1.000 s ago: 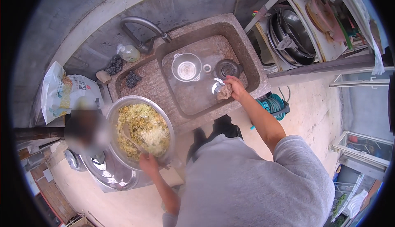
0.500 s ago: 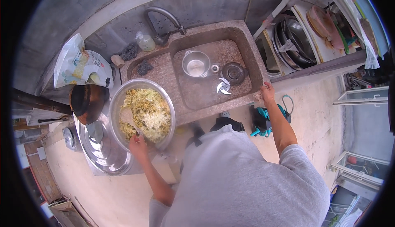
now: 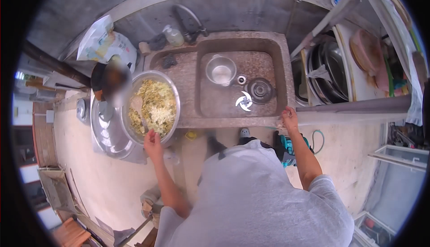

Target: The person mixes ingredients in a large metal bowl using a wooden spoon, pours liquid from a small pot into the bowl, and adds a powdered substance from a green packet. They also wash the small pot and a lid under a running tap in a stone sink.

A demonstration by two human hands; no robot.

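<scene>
My left hand (image 3: 153, 143) is closed on the handle of a spoon (image 3: 136, 106) resting in a large steel bowl (image 3: 176, 104) of yellowish, grainy food (image 3: 157, 95). At the front right corner of the stone sink (image 3: 188, 119), my right hand (image 3: 289, 118) has its fingers curled; whatever they hold is too small to make out. Inside the basin lie a small steel pot (image 3: 220, 70), a four-armed metal blade (image 3: 244, 100), a dark round part (image 3: 260, 90) and the drain (image 3: 241, 79).
Stacked pans (image 3: 328, 70) fill a rack at the right. A faucet (image 3: 197, 25), soap bottle (image 3: 174, 34) and white bag (image 3: 89, 45) line the back. A steel lid (image 3: 105, 135) is left of the bowl. Below the sink are a teal hose reel (image 3: 287, 155) and my feet.
My right hand has left the blade, now lying in the basin, and moved right to the sink's front corner. My left hand stays on the spoon. The view has shifted.
</scene>
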